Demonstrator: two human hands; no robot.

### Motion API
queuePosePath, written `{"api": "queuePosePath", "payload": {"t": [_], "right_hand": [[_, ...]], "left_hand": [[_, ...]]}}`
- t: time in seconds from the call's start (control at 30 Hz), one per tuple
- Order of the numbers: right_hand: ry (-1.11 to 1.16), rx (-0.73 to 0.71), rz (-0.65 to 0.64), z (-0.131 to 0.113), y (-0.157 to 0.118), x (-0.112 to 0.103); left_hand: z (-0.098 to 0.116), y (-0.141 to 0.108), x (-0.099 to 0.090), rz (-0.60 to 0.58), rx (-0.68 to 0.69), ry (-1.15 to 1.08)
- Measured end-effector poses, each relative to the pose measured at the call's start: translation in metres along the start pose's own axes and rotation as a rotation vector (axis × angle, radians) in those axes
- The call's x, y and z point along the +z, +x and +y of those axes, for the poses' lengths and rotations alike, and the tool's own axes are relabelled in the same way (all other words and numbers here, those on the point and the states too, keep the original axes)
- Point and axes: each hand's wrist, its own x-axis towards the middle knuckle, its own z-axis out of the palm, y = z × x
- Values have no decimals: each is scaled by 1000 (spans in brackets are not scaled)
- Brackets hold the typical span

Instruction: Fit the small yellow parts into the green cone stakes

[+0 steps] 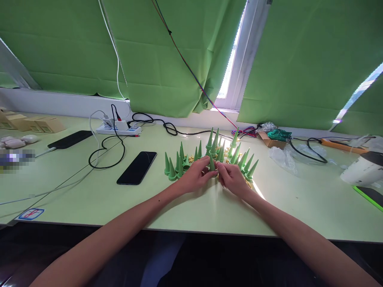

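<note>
My left hand (196, 176) pinches a green cone (212, 164), which points upward just above the table. Close beside it is my right hand (232, 178), its thumb and fingers pressed together near the cone's right side; whatever it may hold is hidden. Around both hands stand several more green cones with flared bases, one group on the left (171, 171), others behind and on the right (251, 170). Small yellowish pieces (190, 158) lie scattered among them, too small to make out.
Left of the cones lies a black phone (137, 168). Farther back are a power strip (118, 128) with looping black cables and another dark phone (70, 139). Clear plastic bags (283, 159), a small cardboard box (271, 141) and a white container (363, 169) occupy the right side.
</note>
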Motion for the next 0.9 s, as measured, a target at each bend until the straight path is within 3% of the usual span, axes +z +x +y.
{"api": "queuePosePath", "payload": {"t": [0.33, 0.7, 0.9], "right_hand": [[36, 35, 15, 5, 1, 3], [48, 24, 42, 3, 1, 4], [52, 12, 152, 2, 1, 2]], "left_hand": [[1, 1, -1, 3, 116, 122], [4, 0, 0, 24, 112, 122], [10, -1, 2, 65, 7, 64]]}}
